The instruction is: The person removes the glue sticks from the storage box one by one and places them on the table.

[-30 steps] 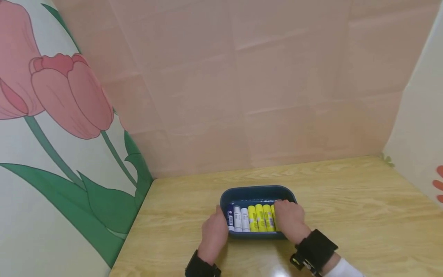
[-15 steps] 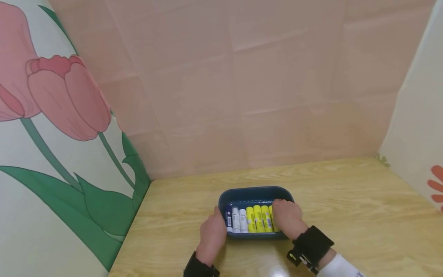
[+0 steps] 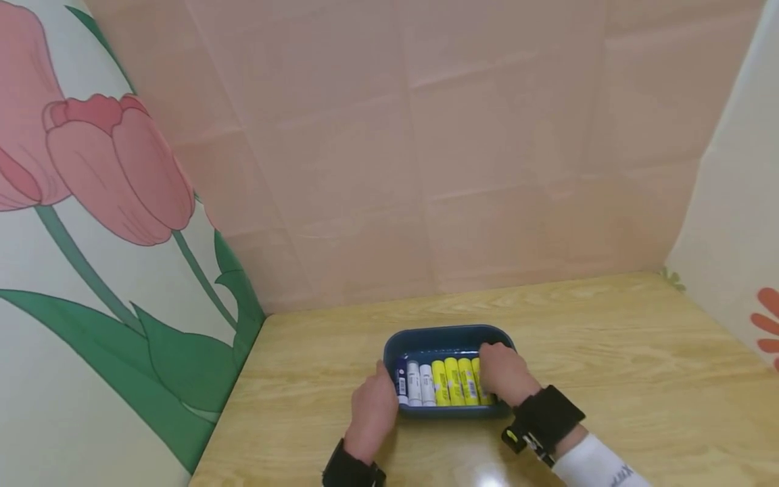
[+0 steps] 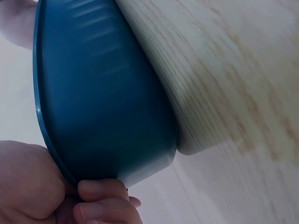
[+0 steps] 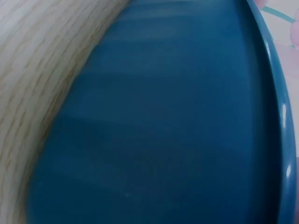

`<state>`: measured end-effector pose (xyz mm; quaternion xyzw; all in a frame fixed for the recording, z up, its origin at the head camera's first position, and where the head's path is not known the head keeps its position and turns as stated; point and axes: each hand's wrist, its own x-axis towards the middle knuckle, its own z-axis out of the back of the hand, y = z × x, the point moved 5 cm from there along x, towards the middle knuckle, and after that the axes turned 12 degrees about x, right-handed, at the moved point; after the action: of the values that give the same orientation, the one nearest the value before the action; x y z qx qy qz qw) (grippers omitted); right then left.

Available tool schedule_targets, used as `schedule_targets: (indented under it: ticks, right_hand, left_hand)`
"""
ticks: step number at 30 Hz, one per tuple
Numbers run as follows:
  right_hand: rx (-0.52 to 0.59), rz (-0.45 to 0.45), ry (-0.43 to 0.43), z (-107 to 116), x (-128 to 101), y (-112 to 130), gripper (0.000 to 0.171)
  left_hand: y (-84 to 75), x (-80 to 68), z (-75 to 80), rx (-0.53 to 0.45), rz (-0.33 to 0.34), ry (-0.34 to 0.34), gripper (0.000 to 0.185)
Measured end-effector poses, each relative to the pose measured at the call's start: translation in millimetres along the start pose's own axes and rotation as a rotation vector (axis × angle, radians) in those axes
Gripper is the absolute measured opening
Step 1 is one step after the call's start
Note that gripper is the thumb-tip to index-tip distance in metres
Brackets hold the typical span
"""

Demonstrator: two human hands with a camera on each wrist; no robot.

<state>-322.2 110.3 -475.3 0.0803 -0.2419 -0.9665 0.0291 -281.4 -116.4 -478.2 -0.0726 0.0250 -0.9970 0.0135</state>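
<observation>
A dark blue plastic tray (image 3: 450, 336) sits on the table, low in the head view. Along its near side lies a row of what look like glue sticks: a dark purple one (image 3: 402, 380), two white ones (image 3: 414, 384) and several yellow ones (image 3: 454, 382). My left hand (image 3: 373, 404) grips the tray's left end, its fingers curled at the rim in the left wrist view. Over the right end, my right hand (image 3: 507, 373) reaches inside beside the last yellow stick. Its fingertips are hidden, so I cannot tell whether it pinches one. The tray's outer wall (image 5: 159, 112) fills the right wrist view.
The wood-grain table (image 3: 608, 352) spreads around the tray. Behind it stands a pinkish-brown covered wall (image 3: 414, 149). A panel with painted tulips (image 3: 122, 169) rises at the left, and a pale wall (image 3: 736, 223) closes off the right.
The head view has shifted slightly. Both hands stay at the tray's ends, and a little more of the rightmost visible yellow stick shows beside my right hand. The row keeps its order.
</observation>
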Motion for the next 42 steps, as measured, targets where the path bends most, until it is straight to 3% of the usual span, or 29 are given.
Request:
schedule_targets:
  ticks: [8,16,25,42]
  right_hand:
    - [0.009,0.018,-0.034,0,-1,1,0.048]
    - [-0.026,0.062,-0.096,3,-2,5,0.057]
    - [0.119,0.049,-0.096,9,-15,5,0.067]
    - [0.193,0.122,-0.160,25,-38,-1,0.062]
  left_hand:
    - [-0.7,1.3,-1.7,-0.014,0.009,0.035,0.043]
    - [-0.8,2.1,0.0,-0.014,0.012,0.012,0.042]
    - [-0.1,-1.5,0.5,-0.008,0.000,-0.003,0.041]
    - [1.0,-0.7,-2.9,0.001,-0.013,-0.024,0.040]
